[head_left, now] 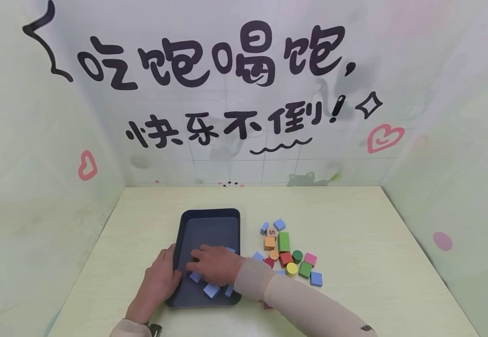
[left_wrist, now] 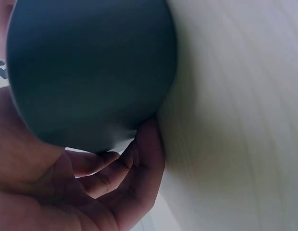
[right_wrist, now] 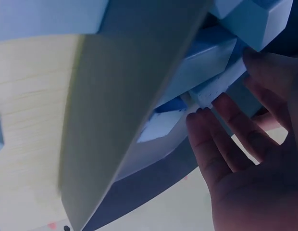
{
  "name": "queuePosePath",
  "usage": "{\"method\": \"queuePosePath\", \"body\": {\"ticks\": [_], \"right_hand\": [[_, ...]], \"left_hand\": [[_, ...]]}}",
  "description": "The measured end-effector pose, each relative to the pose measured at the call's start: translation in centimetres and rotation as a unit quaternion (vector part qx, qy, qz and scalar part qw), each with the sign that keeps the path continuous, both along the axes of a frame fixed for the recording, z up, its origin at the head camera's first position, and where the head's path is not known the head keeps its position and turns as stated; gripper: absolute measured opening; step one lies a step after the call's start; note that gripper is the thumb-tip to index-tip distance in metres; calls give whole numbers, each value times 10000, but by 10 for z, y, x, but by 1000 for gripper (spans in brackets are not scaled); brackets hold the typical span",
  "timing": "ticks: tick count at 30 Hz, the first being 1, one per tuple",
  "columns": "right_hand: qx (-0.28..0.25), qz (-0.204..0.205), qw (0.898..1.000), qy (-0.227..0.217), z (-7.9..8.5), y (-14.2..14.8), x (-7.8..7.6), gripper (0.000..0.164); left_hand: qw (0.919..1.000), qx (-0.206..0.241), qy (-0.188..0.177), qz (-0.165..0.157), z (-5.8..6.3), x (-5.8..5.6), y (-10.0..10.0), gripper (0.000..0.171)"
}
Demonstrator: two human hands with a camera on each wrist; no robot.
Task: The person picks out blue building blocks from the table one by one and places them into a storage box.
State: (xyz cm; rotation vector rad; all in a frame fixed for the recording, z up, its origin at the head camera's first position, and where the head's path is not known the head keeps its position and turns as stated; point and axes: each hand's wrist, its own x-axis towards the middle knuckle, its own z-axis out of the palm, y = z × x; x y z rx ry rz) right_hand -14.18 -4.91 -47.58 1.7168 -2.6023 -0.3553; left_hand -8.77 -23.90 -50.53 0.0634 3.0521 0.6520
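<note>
A dark rectangular tray lies on the table with several blue blocks in its near half. My left hand grips its left edge, thumb at the rim and fingers curled against the outside, as the left wrist view shows. Over the inside of the tray is my right hand, reaching across the right rim. In the right wrist view its fingers are spread and slightly bent, with the fingertips right at a blue block. Part of the blocks is hidden under this hand in the head view.
Right of the tray lies a loose group of blocks: a long green block, a yellow cylinder, an orange cube, a lettered wooden cube and several blue ones. My right forearm covers part of the table near them. Printed walls enclose the table.
</note>
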Motion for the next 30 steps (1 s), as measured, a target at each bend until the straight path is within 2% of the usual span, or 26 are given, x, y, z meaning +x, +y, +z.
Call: {"method": "queuePosePath", "body": {"ticks": [12, 19, 26, 30], "right_hand": [[-586, -37, 9965, 595, 6, 29, -3, 33], [-869, -284, 9944, 539, 2, 57, -2, 32], [-1352, -525, 9887, 376, 5, 89, 7, 30], [-1438, -750, 9865, 216, 2, 106, 12, 31]], "left_hand": [[10000, 12, 3, 6, 0, 1, -1, 67], [10000, -68, 44, 4, -1, -1, 0, 67], [10000, -65, 57, 16, 0, -1, 1, 66], [9999, -54, 99, 8, -1, -1, 2, 66]]}}
